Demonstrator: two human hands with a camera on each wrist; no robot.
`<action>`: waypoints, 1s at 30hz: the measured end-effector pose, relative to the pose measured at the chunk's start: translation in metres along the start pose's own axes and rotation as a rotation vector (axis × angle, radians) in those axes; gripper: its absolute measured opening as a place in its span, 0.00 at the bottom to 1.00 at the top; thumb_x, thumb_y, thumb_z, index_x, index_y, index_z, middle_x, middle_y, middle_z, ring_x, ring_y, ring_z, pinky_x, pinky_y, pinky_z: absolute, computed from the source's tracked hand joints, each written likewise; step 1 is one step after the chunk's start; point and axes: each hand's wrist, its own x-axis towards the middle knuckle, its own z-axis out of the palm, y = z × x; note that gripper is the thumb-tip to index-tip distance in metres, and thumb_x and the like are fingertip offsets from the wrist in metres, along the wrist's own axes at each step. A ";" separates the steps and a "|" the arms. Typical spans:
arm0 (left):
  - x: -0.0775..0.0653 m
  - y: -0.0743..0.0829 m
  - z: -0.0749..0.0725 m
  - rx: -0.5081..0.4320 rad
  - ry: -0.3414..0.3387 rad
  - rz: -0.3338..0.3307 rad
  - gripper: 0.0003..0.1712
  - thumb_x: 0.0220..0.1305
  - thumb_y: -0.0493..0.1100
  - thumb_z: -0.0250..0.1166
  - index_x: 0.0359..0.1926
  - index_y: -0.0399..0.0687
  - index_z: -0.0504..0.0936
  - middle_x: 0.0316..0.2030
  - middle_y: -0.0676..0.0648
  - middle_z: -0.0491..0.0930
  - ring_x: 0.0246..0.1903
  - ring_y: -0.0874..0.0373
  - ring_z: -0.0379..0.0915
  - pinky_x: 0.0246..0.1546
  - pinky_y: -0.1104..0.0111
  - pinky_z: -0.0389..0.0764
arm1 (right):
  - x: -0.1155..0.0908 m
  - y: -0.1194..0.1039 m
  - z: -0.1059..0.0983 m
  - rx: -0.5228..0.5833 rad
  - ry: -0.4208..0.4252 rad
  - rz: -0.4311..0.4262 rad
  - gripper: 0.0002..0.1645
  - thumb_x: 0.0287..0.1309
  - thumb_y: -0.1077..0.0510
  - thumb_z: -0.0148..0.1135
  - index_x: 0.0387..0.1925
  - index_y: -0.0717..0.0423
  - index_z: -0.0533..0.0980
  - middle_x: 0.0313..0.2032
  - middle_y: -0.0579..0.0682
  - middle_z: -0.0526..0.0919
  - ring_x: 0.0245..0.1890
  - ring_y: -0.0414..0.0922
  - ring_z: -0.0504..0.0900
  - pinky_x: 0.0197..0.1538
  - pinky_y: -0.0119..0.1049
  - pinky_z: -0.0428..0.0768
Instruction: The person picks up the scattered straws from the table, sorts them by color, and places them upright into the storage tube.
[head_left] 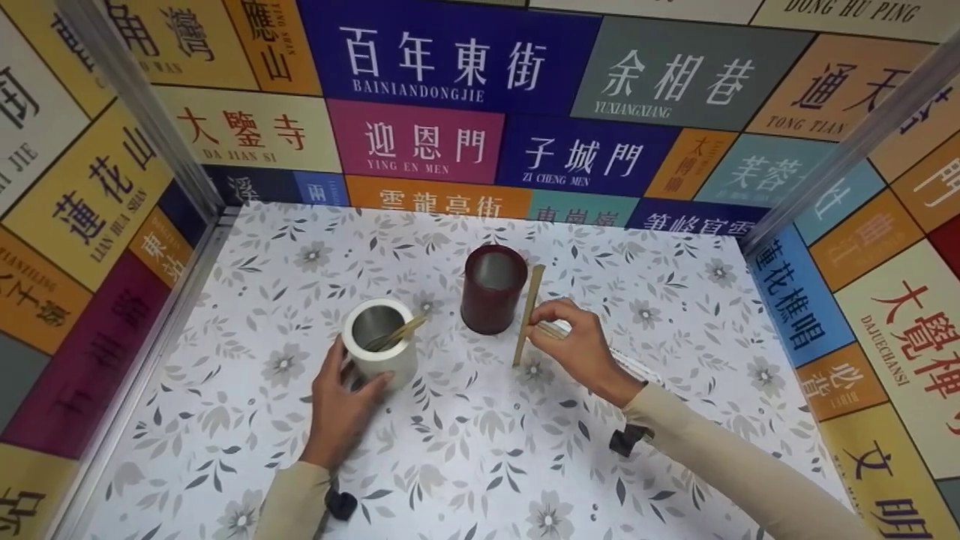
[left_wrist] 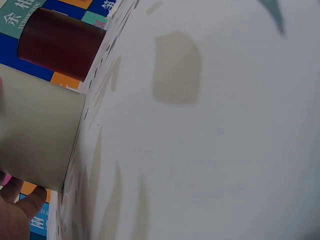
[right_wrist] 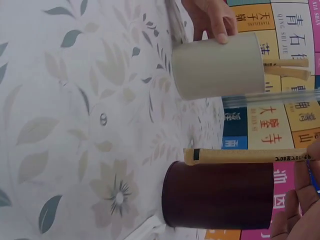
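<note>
My left hand (head_left: 345, 409) grips a white cylindrical cup (head_left: 390, 367) from its left side, thumb across the front. Two thin brown sticks (right_wrist: 287, 69) lean out of this cup over its rim. Between thumb and fingertips, my right hand (head_left: 577, 341) pinches a brown paper-wrapped stick (head_left: 528, 319), held lengthwise beside a dark red cup (head_left: 493, 300). Small dark print runs along the wrapper in the right wrist view. The red cup stands on the patterned cloth, untouched by either hand. In the left wrist view, fingers (left_wrist: 22, 207) show beneath the white cup's wall.
White, narrow items (head_left: 634, 365) lie on the floral cloth (head_left: 450, 465), partly hidden behind my right wrist. Panels with printed signs (head_left: 420, 142) rise at the back and both sides. Metal corner posts (head_left: 161, 112) stand at the two back corners.
</note>
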 end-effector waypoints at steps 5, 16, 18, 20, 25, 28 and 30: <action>0.000 0.000 0.002 -0.019 -0.002 0.000 0.61 0.60 0.39 0.86 0.87 0.63 0.62 0.80 0.49 0.67 0.77 0.39 0.68 0.74 0.55 0.76 | 0.012 -0.007 0.004 0.028 -0.035 -0.013 0.07 0.65 0.66 0.77 0.41 0.51 0.90 0.42 0.47 0.90 0.48 0.49 0.83 0.57 0.43 0.78; 0.000 -0.001 0.000 0.023 -0.004 0.013 0.59 0.62 0.40 0.85 0.87 0.60 0.61 0.79 0.49 0.69 0.76 0.42 0.70 0.73 0.61 0.77 | 0.041 -0.028 0.023 0.061 -0.093 -0.049 0.04 0.69 0.62 0.76 0.43 0.52 0.89 0.40 0.46 0.90 0.43 0.46 0.85 0.53 0.45 0.82; 0.000 -0.002 0.000 0.006 -0.004 0.025 0.59 0.61 0.40 0.85 0.87 0.61 0.62 0.79 0.49 0.69 0.76 0.42 0.70 0.72 0.62 0.78 | 0.047 -0.032 0.027 0.079 -0.097 -0.049 0.04 0.68 0.62 0.77 0.43 0.55 0.89 0.39 0.48 0.90 0.41 0.47 0.85 0.51 0.45 0.82; 0.001 -0.003 0.000 -0.006 -0.004 0.024 0.60 0.61 0.40 0.85 0.87 0.61 0.62 0.79 0.49 0.69 0.75 0.40 0.71 0.71 0.63 0.78 | 0.053 -0.035 0.031 0.095 -0.097 -0.052 0.04 0.68 0.63 0.76 0.42 0.58 0.88 0.38 0.51 0.90 0.39 0.48 0.84 0.48 0.43 0.83; 0.000 -0.002 0.000 -0.019 -0.007 -0.002 0.61 0.60 0.39 0.85 0.88 0.61 0.60 0.80 0.48 0.67 0.74 0.36 0.72 0.70 0.62 0.79 | 0.065 -0.047 0.042 0.158 -0.081 -0.055 0.05 0.66 0.64 0.77 0.42 0.61 0.89 0.39 0.55 0.91 0.39 0.48 0.88 0.47 0.39 0.86; 0.000 -0.001 0.000 -0.027 -0.004 -0.011 0.61 0.60 0.40 0.85 0.88 0.63 0.61 0.80 0.49 0.67 0.74 0.36 0.71 0.70 0.60 0.79 | 0.073 -0.053 0.050 0.197 -0.081 -0.073 0.05 0.67 0.63 0.78 0.43 0.61 0.90 0.40 0.54 0.92 0.41 0.49 0.89 0.50 0.40 0.87; 0.000 -0.001 0.001 -0.037 -0.003 -0.014 0.62 0.60 0.40 0.86 0.88 0.64 0.60 0.81 0.50 0.67 0.75 0.37 0.71 0.70 0.60 0.79 | 0.078 -0.057 0.054 0.213 -0.079 -0.087 0.06 0.67 0.63 0.78 0.43 0.60 0.90 0.40 0.52 0.92 0.42 0.49 0.89 0.52 0.41 0.86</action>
